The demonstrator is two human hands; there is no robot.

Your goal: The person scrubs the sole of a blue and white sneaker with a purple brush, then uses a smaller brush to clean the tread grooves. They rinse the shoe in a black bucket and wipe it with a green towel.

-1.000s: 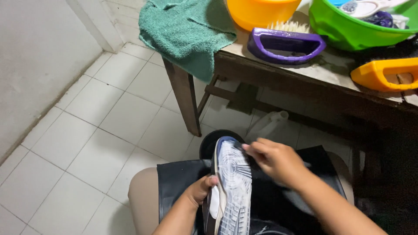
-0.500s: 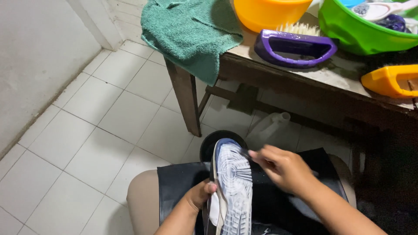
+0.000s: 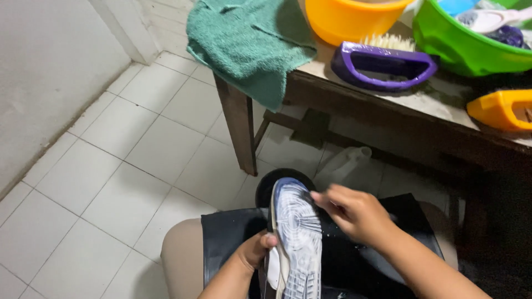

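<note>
Hands work low in the frame: left hand (image 3: 256, 250) grips the shoe (image 3: 296, 238) by its side, sole up over the lap, while right hand (image 3: 354, 213) pinches something unseen against the sole. Above, table (image 3: 388, 108) carries towel (image 3: 249, 41), purple brush (image 3: 382, 61), orange basin (image 3: 349, 19), green basin (image 3: 465, 47).

White square floor tiles (image 3: 122, 166) with grey grout fill the left and near ground. A plain pale wall (image 3: 44, 72) rises far left. A dark wooden counter (image 3: 388, 111) stands far right on sturdy legs.
</note>
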